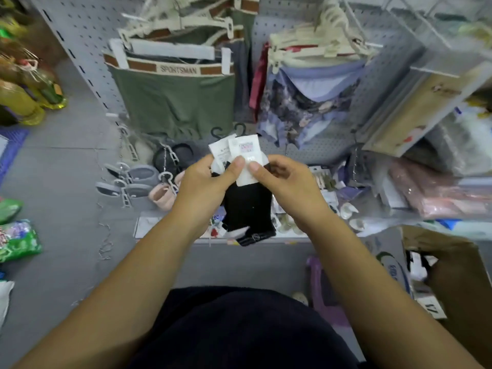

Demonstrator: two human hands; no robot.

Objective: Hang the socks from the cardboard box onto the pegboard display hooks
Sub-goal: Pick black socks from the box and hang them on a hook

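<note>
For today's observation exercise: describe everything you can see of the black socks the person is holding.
The black socks look like soft knit, with a pale patch at the bottom. They hang from white paper labels topped by two black plastic hooks. The left hand and right hand pinch the labels, in front of the pegboard.

Two hands, the left hand (205, 185) and the right hand (287, 182), meet at centre frame on a bundle of black socks (247, 206), their number unclear, topped by two white paper labels (246, 149) and two black plastic hooks (239, 128). One cardboard box (452, 262) shows at lower right, two green packets (18, 241) at the left edge. One olive-green garment (173, 102) marked SPORTSMAN faces front at upper centre, one pink pair of slippers (162, 195) below it.
</note>
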